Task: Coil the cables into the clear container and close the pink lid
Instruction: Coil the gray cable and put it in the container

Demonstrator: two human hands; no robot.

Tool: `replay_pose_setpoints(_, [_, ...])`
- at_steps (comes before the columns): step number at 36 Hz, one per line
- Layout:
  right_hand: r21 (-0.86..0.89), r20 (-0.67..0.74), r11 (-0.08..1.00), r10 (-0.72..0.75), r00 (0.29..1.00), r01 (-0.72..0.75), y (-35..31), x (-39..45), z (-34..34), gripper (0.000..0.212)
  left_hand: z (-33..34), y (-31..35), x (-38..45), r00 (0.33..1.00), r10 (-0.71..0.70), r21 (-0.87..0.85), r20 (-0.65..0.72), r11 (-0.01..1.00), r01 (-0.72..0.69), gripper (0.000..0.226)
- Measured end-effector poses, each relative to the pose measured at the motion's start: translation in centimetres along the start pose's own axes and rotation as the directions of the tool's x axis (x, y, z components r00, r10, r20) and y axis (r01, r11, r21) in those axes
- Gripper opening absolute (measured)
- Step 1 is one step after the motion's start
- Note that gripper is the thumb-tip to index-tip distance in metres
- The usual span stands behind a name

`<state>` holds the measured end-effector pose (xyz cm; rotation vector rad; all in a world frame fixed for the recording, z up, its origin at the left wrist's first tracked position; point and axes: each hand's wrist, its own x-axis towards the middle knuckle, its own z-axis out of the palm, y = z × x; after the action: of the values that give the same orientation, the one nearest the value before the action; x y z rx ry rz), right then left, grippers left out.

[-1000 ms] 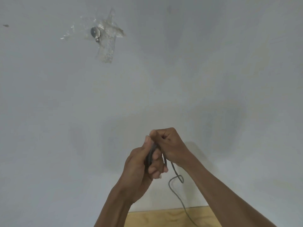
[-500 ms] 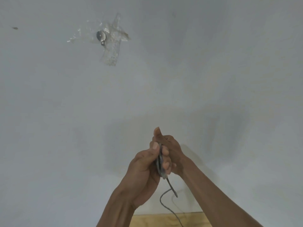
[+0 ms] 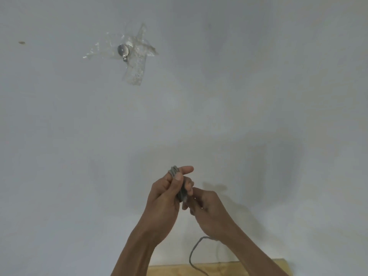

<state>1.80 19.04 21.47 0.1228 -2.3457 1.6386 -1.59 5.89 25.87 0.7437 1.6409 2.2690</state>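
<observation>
I hold a grey cable (image 3: 180, 188) up in front of a pale wall. Its wound loops are bunched in my left hand (image 3: 166, 198), thumb pressed over them, index finger pointing right. My right hand (image 3: 207, 208) sits just right of and below the bundle, fingers closed on the cable where it leaves the loops. The loose tail (image 3: 194, 250) hangs down under my right wrist toward the table. The clear container and pink lid are out of view.
A strip of wooden table (image 3: 239, 268) shows at the bottom edge. On the wall, upper left, a small metal disc (image 3: 123, 51) is stuck under crumpled clear tape. A dark speck (image 3: 22, 42) marks the wall at far left.
My right hand has come down from behind the bundle to its lower right. The loops now stick out above my left thumb. The view has tilted slightly.
</observation>
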Motion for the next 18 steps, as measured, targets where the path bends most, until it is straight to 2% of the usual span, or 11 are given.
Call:
replay_pose_setpoints(2, [-0.153,0.005,0.988,-0.025,1.000,0.026,-0.1,-0.3,-0.4,0.030,-0.4,-0.4,0.2,1.000,0.030,0.071,-0.004,0.997,-0.030,0.034])
replay_pose_setpoints(4, [-0.220,0.024,0.975,-0.014,1.000,0.019,-0.5,-0.4,-0.7,0.020,-0.9,-0.8,0.4,0.998,0.063,0.142,-0.004,0.988,-0.061,0.031])
replay_pose_setpoints(8, [-0.305,0.080,0.952,0.029,0.996,-0.003,-1.0,-0.9,-1.1,0.027,-2.0,-1.3,0.8,0.991,0.119,0.230,-0.061,0.968,-0.102,0.026])
replay_pose_setpoints(10, [-0.391,0.120,0.920,0.042,0.992,0.008,-1.1,-1.2,-1.1,0.029,-2.4,-1.2,1.1,0.987,0.107,0.175,-0.117,0.981,-0.086,0.027])
replay_pose_setpoints(14, [-0.544,0.162,0.830,-0.040,0.986,0.123,-1.0,-1.6,-0.3,0.027,-2.9,-0.9,1.9,0.979,0.013,-0.107,-0.202,0.994,-0.036,0.034])
replay_pose_setpoints(16, [-0.573,0.164,0.804,-0.077,0.983,0.159,-1.1,-1.8,0.0,0.030,-3.0,-0.9,2.2,0.978,0.004,-0.133,-0.207,0.991,-0.032,0.034])
replay_pose_setpoints(18, [-0.581,0.169,0.792,-0.108,0.980,0.188,-1.3,-2.0,0.2,0.031,-3.1,-1.0,2.3,0.977,0.014,-0.076,-0.212,0.997,-0.030,0.033])
